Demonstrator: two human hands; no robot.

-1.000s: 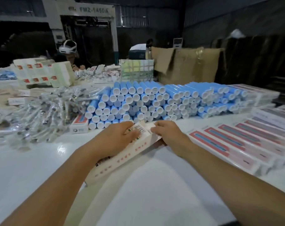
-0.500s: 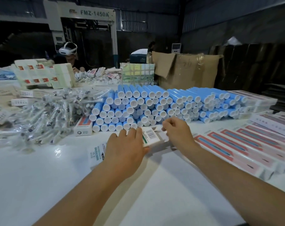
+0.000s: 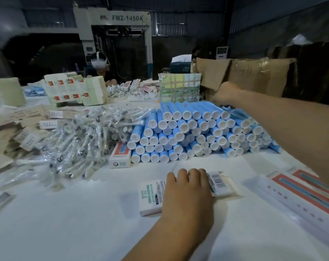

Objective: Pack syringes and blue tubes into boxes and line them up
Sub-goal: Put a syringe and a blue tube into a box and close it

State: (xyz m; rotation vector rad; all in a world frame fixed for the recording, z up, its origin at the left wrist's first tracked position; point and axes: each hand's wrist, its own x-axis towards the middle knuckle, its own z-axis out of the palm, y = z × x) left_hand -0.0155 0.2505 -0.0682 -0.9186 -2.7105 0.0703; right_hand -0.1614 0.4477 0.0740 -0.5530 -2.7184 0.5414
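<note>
My left hand (image 3: 188, 191) lies flat on the white box (image 3: 186, 192), fingers straight and pressing it to the table (image 3: 84, 223); nothing gripped. Box lies near centre, long axis running left-right, barcode end poking out right of my fingers. My right hand (image 3: 226, 95) is far out over the back of the blue tubes (image 3: 190, 132); fingers look curled down at the far top of the stack, but blur hides whether they hold a tube, cannot tell. Key relation: tubes lie straight beyond the box, long axes pointing far-to-near with white caps facing me, so a tube has to turn crosswise to match the box. Right hand is the nearer one to the tubes; left is nearer the syringes (image 3: 79, 144), a loose heap far left of the box. Tubes: smooth blue cylinders, flat white round caps, stacked neatly. Syringes: crinkly clear wrappers, shiny, tangled. Box: thin matte card, green print. Packed boxes (image 3: 301, 193) with red and blue stripes sit lined up at near right.
</note>
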